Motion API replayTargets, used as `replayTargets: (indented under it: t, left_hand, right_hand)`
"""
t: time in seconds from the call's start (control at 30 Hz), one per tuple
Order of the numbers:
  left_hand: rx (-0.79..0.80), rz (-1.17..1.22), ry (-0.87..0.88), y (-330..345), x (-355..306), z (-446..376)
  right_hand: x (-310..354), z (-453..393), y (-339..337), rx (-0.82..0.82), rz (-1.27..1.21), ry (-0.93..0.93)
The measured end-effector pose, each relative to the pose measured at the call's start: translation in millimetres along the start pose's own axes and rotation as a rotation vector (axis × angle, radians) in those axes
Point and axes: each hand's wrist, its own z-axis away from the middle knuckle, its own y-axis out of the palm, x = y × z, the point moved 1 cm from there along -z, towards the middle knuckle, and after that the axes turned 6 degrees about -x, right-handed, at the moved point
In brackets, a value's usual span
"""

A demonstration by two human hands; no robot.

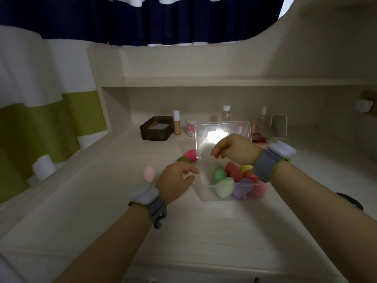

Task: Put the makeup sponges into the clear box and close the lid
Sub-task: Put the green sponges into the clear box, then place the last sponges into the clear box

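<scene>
Head view. Clear box [206, 190], on desk [102, 211], lid [222, 137] propped up so sponges [234, 180] can be dropped in: green, red, yellow, purple. Three are left outside, just left of it. Left hand [175, 182] and right hand [234, 148]: fingers loosely curled, nothing seen held.

Three sponges [150, 173] lie left of box [204, 193].

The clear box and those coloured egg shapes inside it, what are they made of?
Clear box: apparently hard, glossy transparent plastic; the sponges show through its wall and its raised lid reflects glare. Makeup sponges: probably soft matte foam; rounded, no shine.
</scene>
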Motion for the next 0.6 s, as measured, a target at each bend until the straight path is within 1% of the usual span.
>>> replayTargets:
  t: [0.13, 0.3, 0.47, 0.6]
  left_hand:
    - [-0.164, -0.042, -0.120, -8.9, 12.0, -1.2]
    - [-0.256, -0.125, -0.290, -18.9, 34.9, -5.3]
    - [-0.218, -0.197, -0.431, -24.7, 59.1, -8.7]
    - [-0.118, -0.195, -0.507, -26.1, 67.5, -9.4]
  right_hand:
    - [13.2, -2.5, 17.8, -0.040, -0.014, -0.015]
    - [34.1, -10.1, 48.4, 0.006, 0.016, -0.066]
    - [54.9, -21.4, 75.0, 0.134, 0.122, -0.082]
    - [68.1, -26.5, 94.7, 0.221, 0.224, -0.097]
